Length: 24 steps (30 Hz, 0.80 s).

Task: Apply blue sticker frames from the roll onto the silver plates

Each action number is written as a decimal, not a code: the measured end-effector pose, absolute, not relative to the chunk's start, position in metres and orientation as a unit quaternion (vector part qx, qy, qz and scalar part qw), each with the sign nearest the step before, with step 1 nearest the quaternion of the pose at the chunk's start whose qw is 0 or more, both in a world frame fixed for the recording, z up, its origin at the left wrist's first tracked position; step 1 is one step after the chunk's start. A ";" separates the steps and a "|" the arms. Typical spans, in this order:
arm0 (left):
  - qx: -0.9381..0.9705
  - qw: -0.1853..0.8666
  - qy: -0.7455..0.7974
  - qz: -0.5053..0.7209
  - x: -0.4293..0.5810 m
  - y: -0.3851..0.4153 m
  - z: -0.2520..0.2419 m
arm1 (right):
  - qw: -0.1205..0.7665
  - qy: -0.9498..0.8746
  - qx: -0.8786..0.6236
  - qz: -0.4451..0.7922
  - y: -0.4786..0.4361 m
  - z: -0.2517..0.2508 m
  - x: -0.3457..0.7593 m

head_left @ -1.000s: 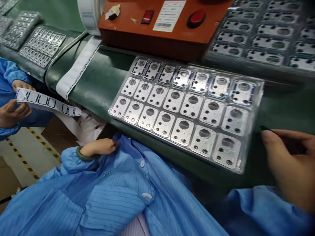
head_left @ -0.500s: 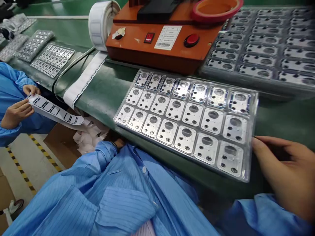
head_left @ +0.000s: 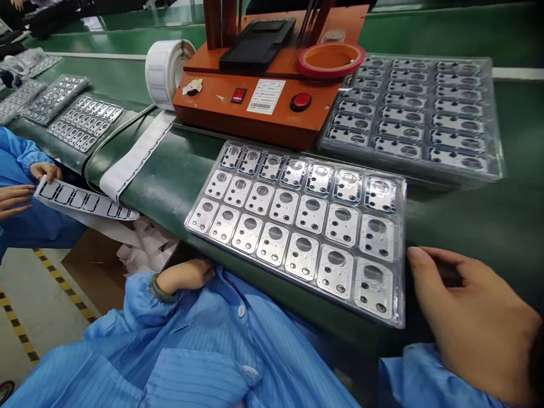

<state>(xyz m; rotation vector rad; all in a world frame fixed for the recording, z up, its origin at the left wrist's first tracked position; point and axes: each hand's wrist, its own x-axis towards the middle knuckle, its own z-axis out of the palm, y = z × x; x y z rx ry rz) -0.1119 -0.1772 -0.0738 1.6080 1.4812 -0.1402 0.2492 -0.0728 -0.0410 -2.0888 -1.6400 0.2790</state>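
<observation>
Against the earlier frame, the left hand (head_left: 185,276) now shows fully past its cuff at 6 o'clock, fingers curled at the blue smock (head_left: 204,334); whether they pinch the cloth cannot be told. The right hand (head_left: 471,317) at 4 o'clock lies half-curled, one fingertip just beside the right edge of the clear tray (head_left: 297,226) of metal plates (head_left: 304,249), mid-frame on the green belt (head_left: 459,226). A dark object (head_left: 448,275) under that palm is too shadowed to identify, so any grip there is unclear.

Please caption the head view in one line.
Right hand beside a clear plastic tray of punched metal plates on a green belt; left hand on a blue striped coat.
</observation>
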 end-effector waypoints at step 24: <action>0.629 -0.038 0.730 0.263 -0.168 -0.094 -0.010 | 0.339 -0.861 -0.380 -0.001 -0.083 0.000 0.210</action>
